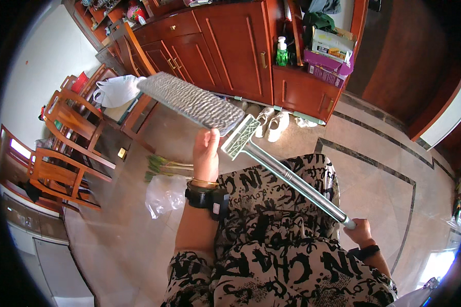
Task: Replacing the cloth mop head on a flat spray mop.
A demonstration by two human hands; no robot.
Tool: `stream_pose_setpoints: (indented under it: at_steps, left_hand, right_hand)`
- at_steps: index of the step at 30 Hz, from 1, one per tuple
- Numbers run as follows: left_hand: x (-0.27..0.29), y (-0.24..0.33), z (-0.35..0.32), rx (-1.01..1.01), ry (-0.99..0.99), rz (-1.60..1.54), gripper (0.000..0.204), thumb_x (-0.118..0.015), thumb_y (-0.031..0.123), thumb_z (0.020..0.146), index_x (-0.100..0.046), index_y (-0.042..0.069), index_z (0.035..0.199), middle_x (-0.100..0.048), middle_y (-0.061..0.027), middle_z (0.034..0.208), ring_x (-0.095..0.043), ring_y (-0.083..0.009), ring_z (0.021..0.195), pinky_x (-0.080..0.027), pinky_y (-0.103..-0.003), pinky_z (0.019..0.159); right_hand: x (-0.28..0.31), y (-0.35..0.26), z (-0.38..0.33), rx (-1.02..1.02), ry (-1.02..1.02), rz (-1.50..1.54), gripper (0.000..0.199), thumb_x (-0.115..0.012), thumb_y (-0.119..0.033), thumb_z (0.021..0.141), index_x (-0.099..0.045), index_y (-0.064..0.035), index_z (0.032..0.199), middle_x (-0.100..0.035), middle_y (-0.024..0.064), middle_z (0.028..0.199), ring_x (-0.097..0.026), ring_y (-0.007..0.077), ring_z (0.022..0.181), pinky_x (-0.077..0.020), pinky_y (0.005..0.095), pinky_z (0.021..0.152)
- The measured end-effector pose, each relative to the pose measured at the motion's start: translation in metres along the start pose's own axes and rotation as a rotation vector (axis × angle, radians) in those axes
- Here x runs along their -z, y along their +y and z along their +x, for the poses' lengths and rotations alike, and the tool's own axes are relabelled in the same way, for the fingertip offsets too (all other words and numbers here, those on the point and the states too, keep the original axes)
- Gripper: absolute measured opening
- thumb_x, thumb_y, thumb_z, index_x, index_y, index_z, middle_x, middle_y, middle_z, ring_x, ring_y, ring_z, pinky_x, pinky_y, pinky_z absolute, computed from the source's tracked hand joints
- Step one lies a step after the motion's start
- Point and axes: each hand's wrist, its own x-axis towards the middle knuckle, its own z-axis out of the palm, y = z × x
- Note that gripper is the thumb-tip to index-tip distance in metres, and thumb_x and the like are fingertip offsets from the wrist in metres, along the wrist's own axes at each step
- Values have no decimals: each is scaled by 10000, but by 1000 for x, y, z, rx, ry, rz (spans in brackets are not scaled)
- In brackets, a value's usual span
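My left hand (207,149) pinches the near end of a flat mop pad (187,100), which has a grey ribbed, fluffy face and is raised toward the cabinets. Beside that end lies the pale green lattice bracket (241,137) of a mop pole (297,183). The silver pole slants down to the right across my patterned dress. Its grey end is gripped in my closed right hand (361,233). Whether the bracket and the pad are joined cannot be made out.
Red-brown wooden cabinets (230,46) stand ahead, with white shoes (277,124) at their foot. Wooden chairs (74,120) and a table with a white bag (115,91) are at left. Green onions (164,166) and a clear plastic bag (165,195) lie on the tiled floor.
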Motion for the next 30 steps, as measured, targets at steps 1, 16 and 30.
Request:
stream_pose_setpoints:
  at_steps: [1, 16, 30]
  left_hand:
    - [1, -1, 0, -17, -29, 17, 289, -557, 326, 943, -541, 43, 997, -567, -23, 924, -528, -104, 864, -419, -253, 798]
    - [15, 10, 51, 17, -3, -410, 426, -447, 402, 973, -464, 56, 1221, -573, -64, 1125, -564, -193, 1010, -461, -381, 897]
    - [61, 44, 72, -87, -27, -913, 762, -394, 720, 838, -446, 146, 1336, -485, -26, 1320, -439, -241, 1197, -363, -432, 1000]
  right_hand:
    - [2, 4, -2, -21, -79, 80, 241, -729, -286, 654, -666, -65, 725, -647, 149, 705, -637, 335, 671, -500, 406, 606]
    - [29, 84, 29, -99, -664, 185, 237, -775, -198, 660, -666, 0, 734, -654, 80, 650, -623, 170, 574, -484, 308, 534]
    - [116, 16, 220, 99, -327, -393, 394, -744, -349, 641, -684, -52, 892, -658, 152, 955, -615, 324, 945, -478, 418, 846]
